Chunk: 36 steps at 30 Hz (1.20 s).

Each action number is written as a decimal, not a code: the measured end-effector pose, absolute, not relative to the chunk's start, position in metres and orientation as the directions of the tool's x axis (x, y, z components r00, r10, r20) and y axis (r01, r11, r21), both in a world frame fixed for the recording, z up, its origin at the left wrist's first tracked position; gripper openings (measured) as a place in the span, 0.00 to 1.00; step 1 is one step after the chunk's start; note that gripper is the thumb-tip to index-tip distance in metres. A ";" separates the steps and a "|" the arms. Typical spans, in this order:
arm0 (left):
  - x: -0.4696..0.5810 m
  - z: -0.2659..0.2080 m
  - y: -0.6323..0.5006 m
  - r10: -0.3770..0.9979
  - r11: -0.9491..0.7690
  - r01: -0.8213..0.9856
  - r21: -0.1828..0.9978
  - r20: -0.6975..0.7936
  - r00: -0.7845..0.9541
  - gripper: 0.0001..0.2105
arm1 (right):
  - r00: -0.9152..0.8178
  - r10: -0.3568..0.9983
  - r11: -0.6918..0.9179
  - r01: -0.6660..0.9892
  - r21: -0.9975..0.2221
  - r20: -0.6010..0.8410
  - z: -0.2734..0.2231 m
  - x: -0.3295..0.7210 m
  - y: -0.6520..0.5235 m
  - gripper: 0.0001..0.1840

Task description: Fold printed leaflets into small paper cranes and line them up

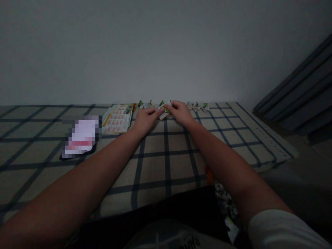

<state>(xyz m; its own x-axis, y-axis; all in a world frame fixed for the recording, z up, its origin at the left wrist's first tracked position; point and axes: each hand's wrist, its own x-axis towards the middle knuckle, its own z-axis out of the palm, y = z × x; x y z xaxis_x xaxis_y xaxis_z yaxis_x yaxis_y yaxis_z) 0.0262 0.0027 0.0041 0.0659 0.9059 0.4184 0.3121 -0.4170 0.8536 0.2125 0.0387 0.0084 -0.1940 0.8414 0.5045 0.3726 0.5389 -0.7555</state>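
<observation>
My left hand [145, 119] and my right hand [181, 112] meet near the far edge of the checked cloth. Between them is a small piece of folded printed paper [164, 115], white with green and yellow print. Fingers of both hands are closed on it, the left at its left side and the right at its upper right. Small crumpled or folded paper pieces stand in a row along the wall, some left of my hands [140, 104] and some to the right [205, 107]. My hands partly hide the row's middle.
A stack of printed leaflets [118, 119] lies left of my hands. Farther left is a phone-like object with a blurred-out screen [82, 133]. Beyond the cloth [155, 162] rises a plain wall [160, 52]. A grey curtain [303, 90] hangs at the right. Something orange [209, 174] lies by my right forearm.
</observation>
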 end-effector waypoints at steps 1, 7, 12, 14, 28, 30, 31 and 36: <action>0.026 0.004 0.003 0.905 -0.420 0.307 0.854 0.419 0.074 0.23 | -0.193 0.841 0.539 0.372 -0.756 0.505 0.008 0.212 0.039 0.29; 0.025 0.002 0.004 0.875 -0.479 0.330 0.813 0.472 0.107 0.25 | -0.204 0.840 0.542 0.324 -0.775 0.502 0.008 0.212 0.040 0.28; 0.026 0.003 0.003 0.865 -0.495 0.252 0.832 0.500 0.049 0.20 | -0.156 0.848 0.528 0.325 -0.785 0.506 0.016 0.212 0.034 0.30; 0.027 0.005 0.002 0.860 -0.498 0.255 0.829 0.509 0.027 0.19 | -0.143 0.848 0.527 0.322 -0.787 0.510 0.018 0.211 0.032 0.31; 0.024 0.008 -0.002 0.862 -0.489 0.284 0.825 0.506 0.014 0.17 | -0.125 0.859 0.509 0.309 -0.804 0.496 0.020 0.210 0.029 0.33; 0.025 0.010 -0.003 0.862 -0.488 0.298 0.820 0.507 0.015 0.16 | -0.127 0.861 0.506 0.304 -0.807 0.492 0.020 0.210 0.029 0.34; 0.025 0.011 -0.003 0.862 -0.487 0.302 0.820 0.507 0.015 0.16 | -0.129 0.860 0.508 0.302 -0.807 0.494 0.020 0.210 0.029 0.34; 0.024 0.010 0.001 0.883 -0.443 0.317 0.839 0.469 -0.007 0.13 | -0.166 0.849 0.527 0.336 -0.781 0.502 0.017 0.211 0.031 0.34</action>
<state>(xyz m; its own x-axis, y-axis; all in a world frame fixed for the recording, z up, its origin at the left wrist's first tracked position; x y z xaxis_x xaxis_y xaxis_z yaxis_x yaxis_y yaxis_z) 0.0240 0.0010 0.0095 -0.0066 0.8832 0.4689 0.3169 -0.4430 0.8387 0.2112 0.0313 0.0168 -0.1657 0.8490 0.5018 0.3361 0.5270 -0.7806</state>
